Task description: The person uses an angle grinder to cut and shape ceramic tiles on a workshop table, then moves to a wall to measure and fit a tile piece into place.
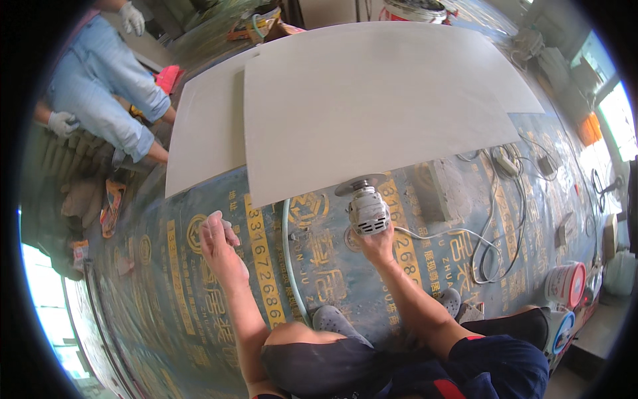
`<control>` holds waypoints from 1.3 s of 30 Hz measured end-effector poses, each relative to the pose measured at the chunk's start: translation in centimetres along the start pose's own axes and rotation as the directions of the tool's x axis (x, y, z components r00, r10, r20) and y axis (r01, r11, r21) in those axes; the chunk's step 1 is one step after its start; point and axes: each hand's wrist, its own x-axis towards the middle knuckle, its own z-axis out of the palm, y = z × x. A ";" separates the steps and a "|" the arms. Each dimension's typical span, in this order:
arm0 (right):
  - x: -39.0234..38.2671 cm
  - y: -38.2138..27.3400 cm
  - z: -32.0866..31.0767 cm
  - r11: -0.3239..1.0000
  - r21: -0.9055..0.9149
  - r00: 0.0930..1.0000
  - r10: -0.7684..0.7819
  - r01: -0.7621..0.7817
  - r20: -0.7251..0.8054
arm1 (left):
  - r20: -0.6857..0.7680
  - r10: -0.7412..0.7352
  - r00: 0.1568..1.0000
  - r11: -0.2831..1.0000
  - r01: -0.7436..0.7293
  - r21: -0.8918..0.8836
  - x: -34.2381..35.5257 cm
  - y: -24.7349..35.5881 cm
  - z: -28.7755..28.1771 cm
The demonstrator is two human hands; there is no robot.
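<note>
My right hand (378,242) is wrapped round the body of a white angle grinder (368,211). The grinder's round disc (359,184) overlaps the near edge of a large pale slab (379,100) in the picture; whether they touch, I cannot tell. To the left, my left hand (220,241) is raised above the floor covering, empty, its dusty fingers loosely bent and apart. Its nearest neighbour is the slab's near left corner. Beneath the large slab, a second pale slab (207,126) sticks out on the left.
A person in light blue trousers (109,80) and white gloves stands far left. A pale green hose (287,259) lies between my hands. At right are a grey block (450,189), looped cables (492,259), a power strip (506,163) and a white-and-red bucket (565,284). Printed sheeting (179,332) covers the floor.
</note>
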 end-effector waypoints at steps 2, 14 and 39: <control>-0.4 -0.8 1.0 0.999 0.007 0.999 -0.031 0.031 -0.022 | -0.056 0.006 0.998 1.000 -0.007 -0.012 -0.2 0.4 -0.6; -3.6 -2.4 8.3 0.986 -0.116 0.992 -0.123 0.122 0.003 | -0.120 0.027 0.992 0.991 -0.043 -0.127 -0.2 0.2 -4.9; -3.1 -4.1 0.6 0.979 -0.183 0.989 0.070 -0.093 -0.129 | 0.165 -0.134 0.977 0.976 0.101 0.195 -1.0 -0.1 -2.5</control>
